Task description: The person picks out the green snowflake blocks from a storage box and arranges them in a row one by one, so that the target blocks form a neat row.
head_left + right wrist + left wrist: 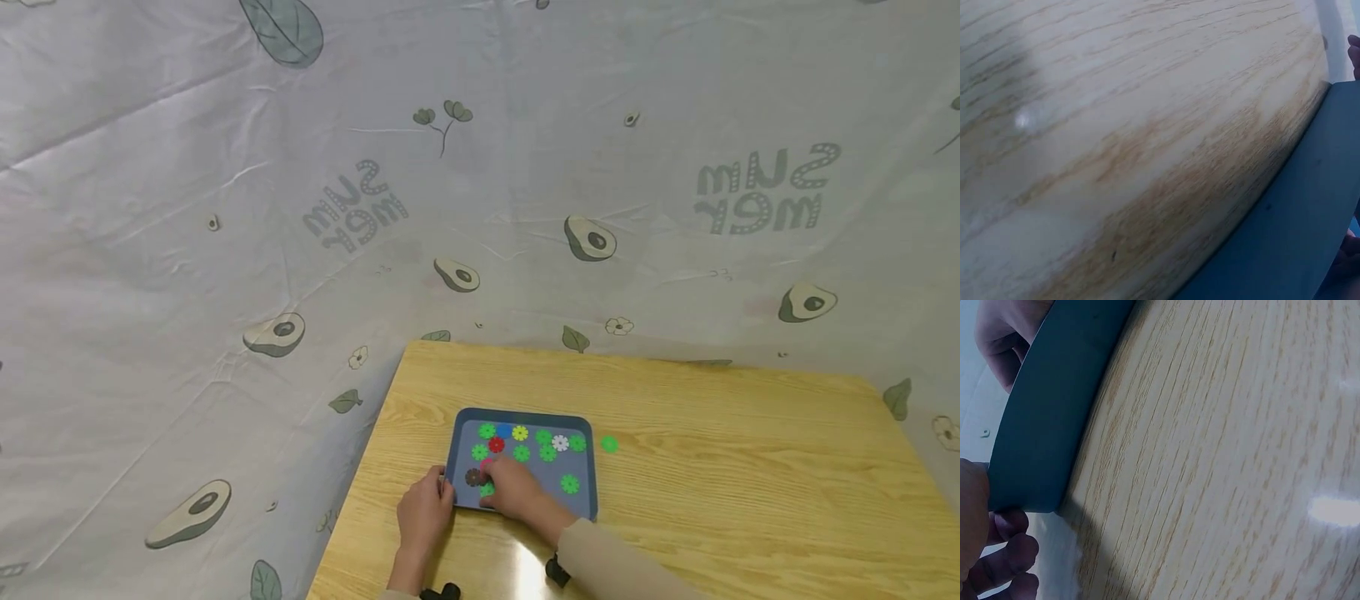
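A blue-grey tray (pixel 517 414) lies on the table, with several flower-shaped plastic discs in it: mostly green, plus red, blue, yellow, white, pink and brown. My left hand (pixel 425 510) holds the tray's near left corner. In the left wrist view, the left thumb is at the rim and the fingers curl by the outer wall. Over the tray's near left part, my right hand (pixel 516 487) reaches down with bent fingers. Its fingertips are beside a brown disc (pixel 472 477), a pink disc (pixel 486 467) and a green disc (pixel 487 490); whether they pinch one is hidden.
One green disc (pixel 610 444) lies on the wooden table (pixel 720 467), just right of the tray. A pale curtain (pixel 510 183) printed with avocados and leaves hangs behind the table and along its left side.
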`<control>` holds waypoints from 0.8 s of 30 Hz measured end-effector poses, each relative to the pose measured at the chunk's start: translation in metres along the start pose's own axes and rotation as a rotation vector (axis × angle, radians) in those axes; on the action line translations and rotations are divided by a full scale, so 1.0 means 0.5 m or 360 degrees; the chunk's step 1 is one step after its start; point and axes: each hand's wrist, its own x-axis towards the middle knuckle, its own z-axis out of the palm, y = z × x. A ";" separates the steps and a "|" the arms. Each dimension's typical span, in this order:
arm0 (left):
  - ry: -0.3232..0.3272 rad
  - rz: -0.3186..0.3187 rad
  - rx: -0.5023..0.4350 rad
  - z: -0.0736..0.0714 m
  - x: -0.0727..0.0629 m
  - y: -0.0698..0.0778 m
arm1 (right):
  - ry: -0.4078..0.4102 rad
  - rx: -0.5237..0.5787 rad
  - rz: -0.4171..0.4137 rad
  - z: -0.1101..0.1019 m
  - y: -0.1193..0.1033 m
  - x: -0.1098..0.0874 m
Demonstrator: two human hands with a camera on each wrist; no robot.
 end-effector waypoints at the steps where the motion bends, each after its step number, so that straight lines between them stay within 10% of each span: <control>1: 0.0004 0.0000 0.0000 0.000 0.000 0.000 | -0.0002 -0.0015 0.0007 0.001 -0.001 0.000; 14: -0.0122 -0.0155 -0.0031 0.000 0.005 0.009 | -0.0033 -0.0007 0.0098 -0.015 -0.010 -0.008; 24: -0.0120 -0.0169 -0.0004 0.001 0.000 0.020 | 0.0004 0.0065 -0.0097 -0.023 0.000 -0.018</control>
